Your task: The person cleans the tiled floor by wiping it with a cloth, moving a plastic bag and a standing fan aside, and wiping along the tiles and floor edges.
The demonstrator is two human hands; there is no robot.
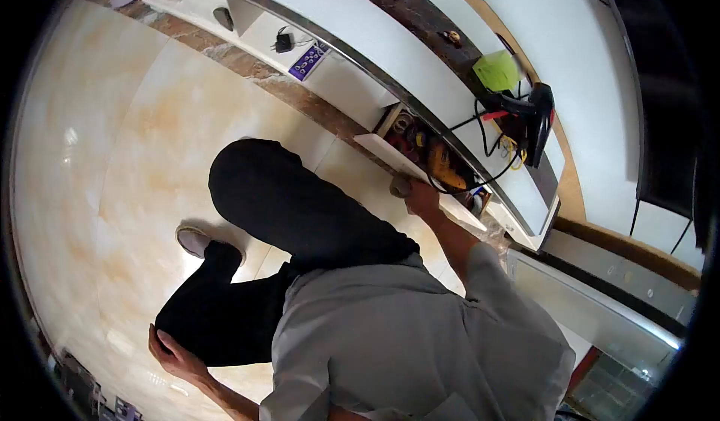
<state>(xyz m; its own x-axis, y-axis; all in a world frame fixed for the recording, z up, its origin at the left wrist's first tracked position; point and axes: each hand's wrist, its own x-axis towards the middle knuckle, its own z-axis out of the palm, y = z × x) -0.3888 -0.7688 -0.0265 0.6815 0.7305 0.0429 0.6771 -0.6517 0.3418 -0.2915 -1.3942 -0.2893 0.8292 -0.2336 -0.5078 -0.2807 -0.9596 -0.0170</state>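
Right hand curled at drawer front, hold unclear | left hand half open, cupping knee, nothing seen held | drawer open below table | risk: cable looping over drawer could snag if it slides, dragging black tool down

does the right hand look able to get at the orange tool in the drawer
Probably yes: the drawer stands open and the right hand is at its front, close to the orange tool, though a black cord loops over it.
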